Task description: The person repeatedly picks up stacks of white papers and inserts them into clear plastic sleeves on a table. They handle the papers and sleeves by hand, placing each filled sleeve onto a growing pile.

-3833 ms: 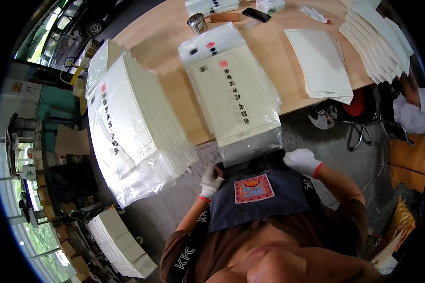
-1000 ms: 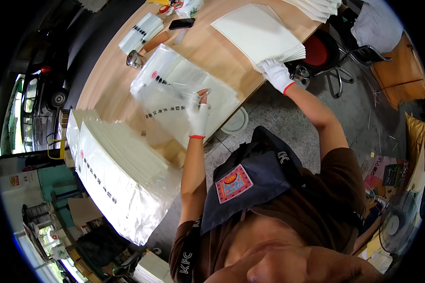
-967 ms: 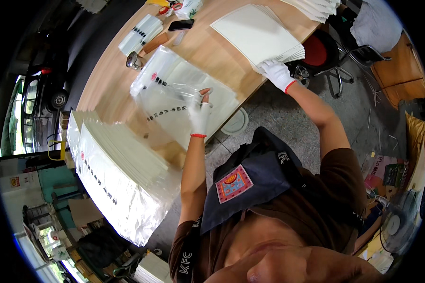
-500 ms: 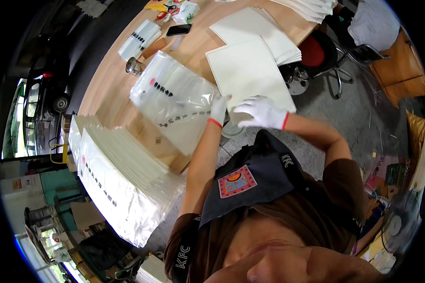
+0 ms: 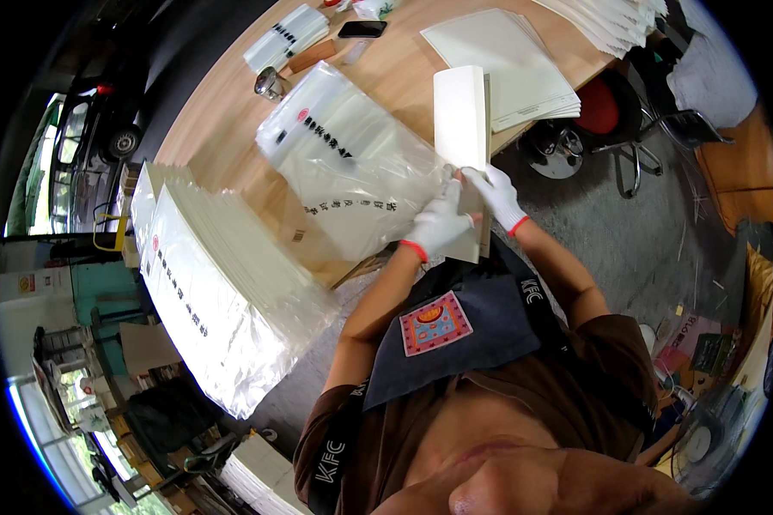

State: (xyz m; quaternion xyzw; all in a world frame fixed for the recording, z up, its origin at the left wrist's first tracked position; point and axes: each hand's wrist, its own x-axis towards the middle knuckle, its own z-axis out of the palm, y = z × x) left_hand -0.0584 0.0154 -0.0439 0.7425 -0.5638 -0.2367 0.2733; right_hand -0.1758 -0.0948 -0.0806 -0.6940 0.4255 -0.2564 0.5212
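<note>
Now the cream sheet stack (image 5: 460, 129) stood on edge at the counter (image 5: 232, 112) rim, where half a second earlier it lay flat; the left hand (image 5: 441, 225) and right hand (image 5: 496, 194), gloved fingers closed on its near end, met beside the clear printed bag (image 5: 352, 172). A red round mark sat at the bag's far corner.

I see both gloved hands meeting at the table edge. My left hand (image 5: 438, 225) grips the mouth of a clear plastic bag (image 5: 356, 167) with dark print and a red mark, lying flat on the wooden table (image 5: 404, 73). My right hand (image 5: 500, 196) holds a white paper stack (image 5: 461, 129) standing on edge just beside that opening. Farther back lies another white sheet pile (image 5: 507, 64). To my left a big heap of filled bags (image 5: 223, 292) overhangs the table, and a red-seated chair (image 5: 597, 107) stands beyond the table edge.
</note>
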